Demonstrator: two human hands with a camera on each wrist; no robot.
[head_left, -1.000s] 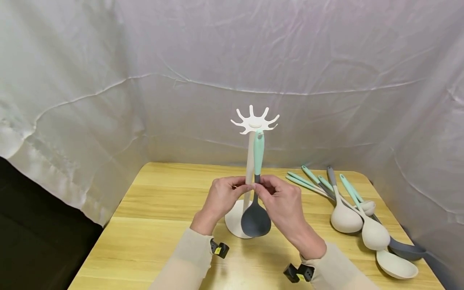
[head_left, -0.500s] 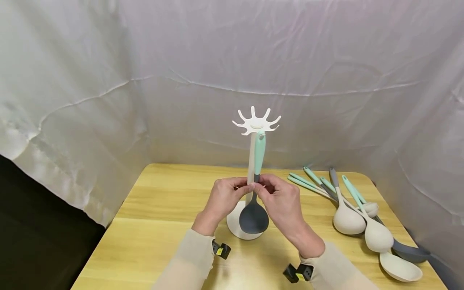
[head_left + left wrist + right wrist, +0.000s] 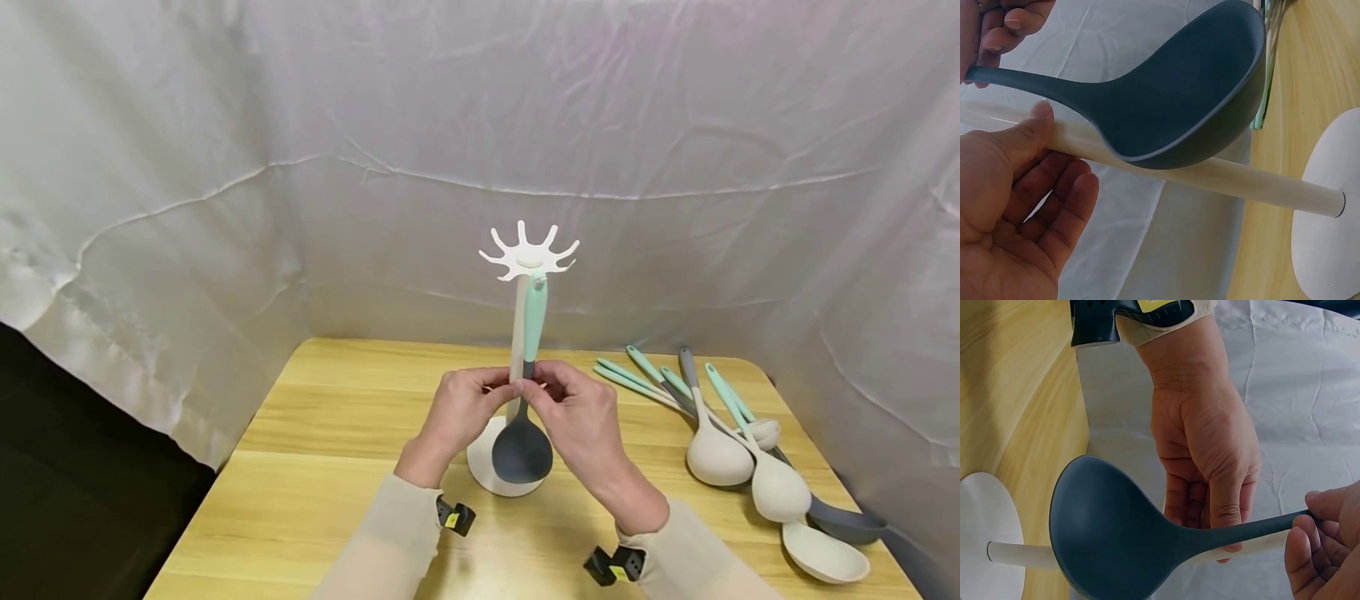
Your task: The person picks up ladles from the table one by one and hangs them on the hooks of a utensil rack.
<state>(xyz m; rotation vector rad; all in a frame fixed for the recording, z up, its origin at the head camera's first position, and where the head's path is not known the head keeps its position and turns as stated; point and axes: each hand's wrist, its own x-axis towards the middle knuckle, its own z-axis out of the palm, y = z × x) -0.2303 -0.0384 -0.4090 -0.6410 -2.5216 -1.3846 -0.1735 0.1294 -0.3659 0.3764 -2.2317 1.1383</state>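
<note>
A white utensil stand [image 3: 518, 321] with a round base and a ring of curved prongs stands upright mid-table. My left hand [image 3: 467, 410] grips its post, thumb in front, as the left wrist view also shows on the pale post [image 3: 1266, 184]. My right hand [image 3: 583, 417] pinches the dark neck of a ladle [image 3: 522, 452] with a mint-green handle. The ladle hangs bowl down in front of the post, its handle hole right at a front prong. In the right wrist view, fingertips of my right hand [image 3: 1332, 540] hold the neck beyond the dark bowl [image 3: 1110, 528].
At the table's right side lies a pile of ladles and spoons with mint or grey handles, among them a cream ladle [image 3: 720, 452], a cream spoon [image 3: 825, 552] and a dark utensil [image 3: 847, 523]. Grey cloth [image 3: 420, 250] hangs behind and beside the wooden table [image 3: 300, 492].
The ladle's bowl has swung slightly left, closer in front of the post. Both hands keep their grips, and the utensil pile stays put.
</note>
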